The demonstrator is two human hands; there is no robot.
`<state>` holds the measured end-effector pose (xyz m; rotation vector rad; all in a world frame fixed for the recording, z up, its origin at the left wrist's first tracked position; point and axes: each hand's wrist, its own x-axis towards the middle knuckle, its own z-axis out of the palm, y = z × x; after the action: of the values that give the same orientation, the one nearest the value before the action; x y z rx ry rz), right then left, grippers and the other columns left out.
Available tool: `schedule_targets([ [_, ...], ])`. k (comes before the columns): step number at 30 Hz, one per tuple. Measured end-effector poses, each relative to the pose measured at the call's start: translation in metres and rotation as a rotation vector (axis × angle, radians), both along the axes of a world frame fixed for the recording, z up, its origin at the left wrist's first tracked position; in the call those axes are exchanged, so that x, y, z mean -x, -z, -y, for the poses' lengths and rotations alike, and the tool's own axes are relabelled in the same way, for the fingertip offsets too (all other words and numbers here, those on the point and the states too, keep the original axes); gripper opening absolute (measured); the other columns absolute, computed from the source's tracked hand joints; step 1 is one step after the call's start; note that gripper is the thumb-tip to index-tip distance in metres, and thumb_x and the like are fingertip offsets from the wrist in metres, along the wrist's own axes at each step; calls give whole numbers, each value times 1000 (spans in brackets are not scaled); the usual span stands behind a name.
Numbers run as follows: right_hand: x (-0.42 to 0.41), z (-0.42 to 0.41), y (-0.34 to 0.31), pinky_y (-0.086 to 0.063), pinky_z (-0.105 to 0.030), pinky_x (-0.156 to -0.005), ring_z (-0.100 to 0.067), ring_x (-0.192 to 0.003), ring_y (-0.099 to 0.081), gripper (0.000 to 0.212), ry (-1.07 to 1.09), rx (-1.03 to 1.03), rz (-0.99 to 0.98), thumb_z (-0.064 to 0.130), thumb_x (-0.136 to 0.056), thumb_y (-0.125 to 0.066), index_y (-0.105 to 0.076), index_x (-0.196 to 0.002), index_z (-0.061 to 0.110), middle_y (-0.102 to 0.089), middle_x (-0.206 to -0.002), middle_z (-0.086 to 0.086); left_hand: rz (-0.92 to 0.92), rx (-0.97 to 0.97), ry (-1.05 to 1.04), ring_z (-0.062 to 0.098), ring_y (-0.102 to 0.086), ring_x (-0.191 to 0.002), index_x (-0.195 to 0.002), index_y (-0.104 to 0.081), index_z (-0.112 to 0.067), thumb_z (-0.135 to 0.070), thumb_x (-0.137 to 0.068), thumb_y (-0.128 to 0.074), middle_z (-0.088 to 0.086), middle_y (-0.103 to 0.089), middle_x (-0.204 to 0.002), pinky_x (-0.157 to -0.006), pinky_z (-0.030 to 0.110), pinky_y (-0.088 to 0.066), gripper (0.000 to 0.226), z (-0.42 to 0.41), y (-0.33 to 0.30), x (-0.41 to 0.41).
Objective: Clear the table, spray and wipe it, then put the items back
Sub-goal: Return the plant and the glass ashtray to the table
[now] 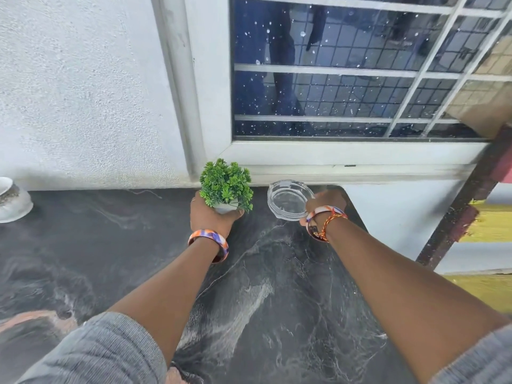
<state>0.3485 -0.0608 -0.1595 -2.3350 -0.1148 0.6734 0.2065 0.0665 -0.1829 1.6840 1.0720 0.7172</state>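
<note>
A small green plant (225,182) in a pale pot sits in my left hand (210,216), whose fingers wrap the pot from below near the far edge of the black marbled table (263,286). To its right, my right hand (327,202) grips the rim of a clear glass ashtray (288,199), held at the table's far right corner. I cannot tell whether the pot and ashtray touch the tabletop. Both wrists wear patterned bangles.
A white bowl-like object (12,200) stands at the far left edge of the table. A white textured wall and a barred window (346,70) run right behind the table. A dark rail and yellow surface (482,225) lie to the right.
</note>
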Motion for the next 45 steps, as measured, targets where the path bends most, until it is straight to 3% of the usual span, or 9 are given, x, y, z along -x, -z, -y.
schedule_targets([
  [3, -2, 2, -8, -47, -27, -93, -25, -108, -58, 45, 29, 70, 56, 16, -97, -48, -29, -57, 10, -59, -108, -16, -24, -13, 12, 23, -59, -99, -114, -55, -9, -20, -58, -86, 7, -63, -116, -81, 23, -40, 64, 0, 3, -8],
  [5, -4, 4, -6, -49, -23, -79, -23, -98, -59, 37, 20, 117, 135, 13, -95, -50, -41, -61, 4, -60, -105, -17, -26, -12, 3, 25, -60, -105, -115, -55, -9, -20, -58, -87, 8, -63, -116, -82, 24, -41, 66, 1, 5, -12],
  [8, -9, 0, 1, -48, -28, -87, -28, -110, -59, 25, 104, 20, 77, 11, -96, -48, -60, -109, -6, -60, -117, -19, -3, 10, -23, 26, -59, -106, -115, -54, -9, -19, -59, -87, 8, -62, -117, -82, 23, -40, 66, 4, 6, -16],
  [12, -8, -3, 1, -49, -28, -79, -31, -104, -64, 17, 122, -44, 171, 6, -90, -55, -63, -101, -4, -65, -103, -21, 21, 12, -34, 26, -58, -108, -118, -52, -9, -18, -60, -86, 9, -60, -120, -83, 23, -40, 68, 7, 7, -20],
  [18, 0, 1, -3, -42, -36, -101, -33, -125, -49, 61, 88, -84, 188, 30, -82, -70, -46, -133, 5, -51, -137, -16, -21, -58, 7, 28, -54, -117, -126, -45, -8, -24, -52, -89, 11, -54, -127, -101, 40, -47, 88, 8, 6, -16],
  [26, 23, 5, 13, -31, -41, -111, -28, -140, -28, 52, -137, 17, 362, 36, -71, -76, -60, -121, 33, -49, -141, -5, 20, -10, -12, 32, -57, -114, -143, -22, -9, -8, -70, -78, 13, -54, -132, -96, 37, -45, 91, 9, 0, -8],
  [31, 22, 0, 19, -37, -38, -110, -27, -132, -43, 38, -74, -104, 365, 26, -77, -74, -68, -114, 24, -53, -139, -8, 34, 6, -16, 32, -58, -112, -140, -28, -9, -8, -70, -78, 11, -56, -130, -95, 35, -46, 86, 8, 1, -12],
  [40, 16, -2, 20, -29, -21, -106, -20, -139, -35, 32, -65, -193, 333, 15, -80, -72, -69, -112, 13, -42, -147, -7, 26, -16, -8, 29, -59, -109, -139, -31, -10, -9, -71, -78, 11, -57, -128, -87, 26, -43, 83, 2, 4, -18],
  [45, 17, -6, 27, -34, -28, -107, -22, -136, -40, 32, -34, -202, 358, 18, -78, -74, -69, -109, 16, -50, -142, -7, 11, -24, -7, 30, -57, -114, -140, -27, -9, -8, -72, -77, 12, -56, -130, -90, 28, -43, 84, 3, 4, -19],
])
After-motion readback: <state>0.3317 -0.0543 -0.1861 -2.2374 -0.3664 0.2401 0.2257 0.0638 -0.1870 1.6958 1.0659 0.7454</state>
